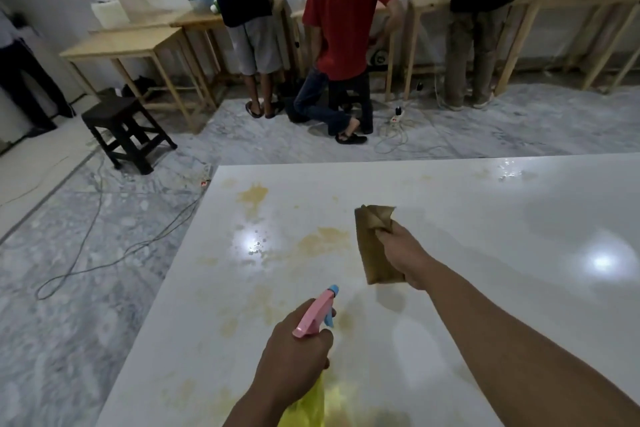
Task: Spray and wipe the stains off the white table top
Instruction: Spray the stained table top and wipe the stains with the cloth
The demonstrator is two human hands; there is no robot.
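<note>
Spray bottle in the left hand, cloth in the right, both above the stained white desk.

Nearest, the left hand (pixel 294 354) has its fingers (pixel 320 340) wrapped around the neck of the yellow spray bottle (pixel 306 406), under the pink trigger head (pixel 317 314); it is probably light, hard plastic, best held at the neck. Farther, the right hand (pixel 403 255) pinches the brown cloth (pixel 372 246), which hangs soft and limp. Yellow stains (pixel 320 241) lie across the glossy, likely slippery desk (pixel 485 288).
</note>
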